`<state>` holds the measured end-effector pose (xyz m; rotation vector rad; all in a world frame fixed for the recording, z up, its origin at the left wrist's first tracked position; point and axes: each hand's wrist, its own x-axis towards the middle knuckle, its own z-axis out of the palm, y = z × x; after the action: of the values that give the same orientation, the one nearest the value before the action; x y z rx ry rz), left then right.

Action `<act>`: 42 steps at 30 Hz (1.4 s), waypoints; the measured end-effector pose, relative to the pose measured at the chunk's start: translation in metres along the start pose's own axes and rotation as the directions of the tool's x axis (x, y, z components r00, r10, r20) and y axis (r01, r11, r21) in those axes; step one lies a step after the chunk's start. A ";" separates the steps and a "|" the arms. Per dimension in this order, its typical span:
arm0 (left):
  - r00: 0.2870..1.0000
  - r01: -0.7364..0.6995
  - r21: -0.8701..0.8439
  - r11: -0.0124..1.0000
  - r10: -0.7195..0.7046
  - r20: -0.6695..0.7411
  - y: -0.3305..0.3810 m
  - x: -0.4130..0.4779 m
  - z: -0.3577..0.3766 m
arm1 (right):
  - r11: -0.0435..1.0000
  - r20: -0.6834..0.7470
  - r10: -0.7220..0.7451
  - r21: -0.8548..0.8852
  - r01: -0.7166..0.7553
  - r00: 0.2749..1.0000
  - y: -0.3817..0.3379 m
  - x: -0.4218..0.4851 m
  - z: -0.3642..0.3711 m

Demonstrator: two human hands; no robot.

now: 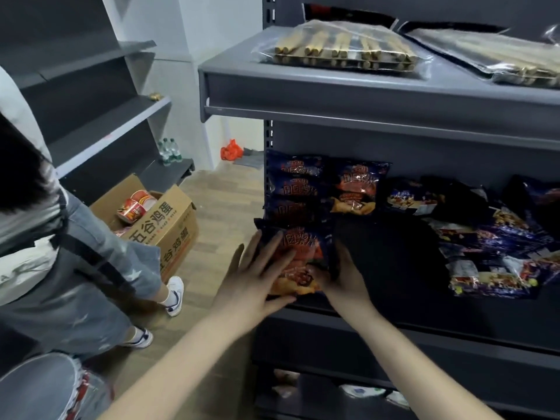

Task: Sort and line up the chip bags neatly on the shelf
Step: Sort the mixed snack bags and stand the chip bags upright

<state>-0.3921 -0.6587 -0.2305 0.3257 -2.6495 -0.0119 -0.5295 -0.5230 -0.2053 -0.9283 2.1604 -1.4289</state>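
Beside the held chip bag, jumbled bags right, cardboard box left.

The cardboard box reads "五谷鸡蛋"; the chip bags' lettering is illegible.

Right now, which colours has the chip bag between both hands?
The chip bag is dark blue with a red-orange middle; the head view shows it best.

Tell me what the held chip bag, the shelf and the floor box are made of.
Chip bag: likely glossy plastic film; it shines and crinkles.
Shelf: probably painted metal, matte grey, with a thin folded front lip.
Box: brown cardboard, matte, with folded flaps and printed sides.
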 end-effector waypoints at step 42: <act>0.990 -0.113 0.052 0.992 0.107 0.095 0.026 0.015 0.012 | 0.939 -0.233 -0.244 -0.300 0.169 0.942 0.043 -0.011 0.022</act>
<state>-0.4165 -0.6372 -0.2326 0.2017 -2.7597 0.0864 -0.5211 -0.5183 -0.2534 -1.1506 2.5789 -1.4415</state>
